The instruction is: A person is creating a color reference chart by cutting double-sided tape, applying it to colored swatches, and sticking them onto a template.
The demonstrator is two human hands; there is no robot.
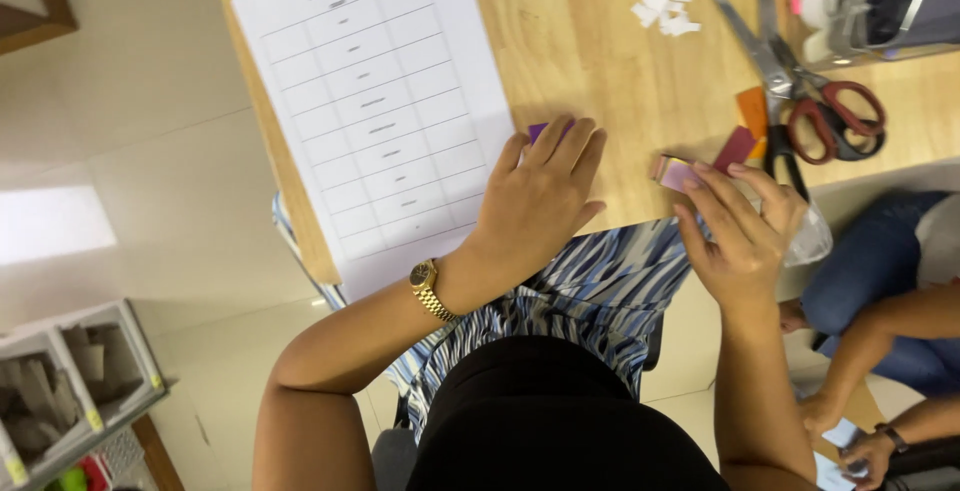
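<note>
On the wooden table (600, 41), near its front edge, the left hand (535, 201) lies flat, palm down. Its fingers press on a purple slip (540, 130) that peeks out from under them, right beside the white sheet (380, 101) with a ruled grid. The fingers are spread, not curled, so the hand pins the slip down and does not pinch it.

The right hand (740, 226) pinches a pink pad (674, 172) of small papers between thumb and fingertips, held tilted just at the table's edge. A red piece (735, 147) and an orange piece (752, 111) lie just beyond it. 2 scissors (800, 91) lie close behind them, blades pointing away from the hand. White scraps (665, 6) sit farther back.

The pad hangs over the edge, so a loose grip could drop it to the floor. A quick reach could bump the hand into the scissors. The purple slip could slide and crease if the left hand shifts. Another person's hands (850, 441) work on the floor below, to the right.
</note>
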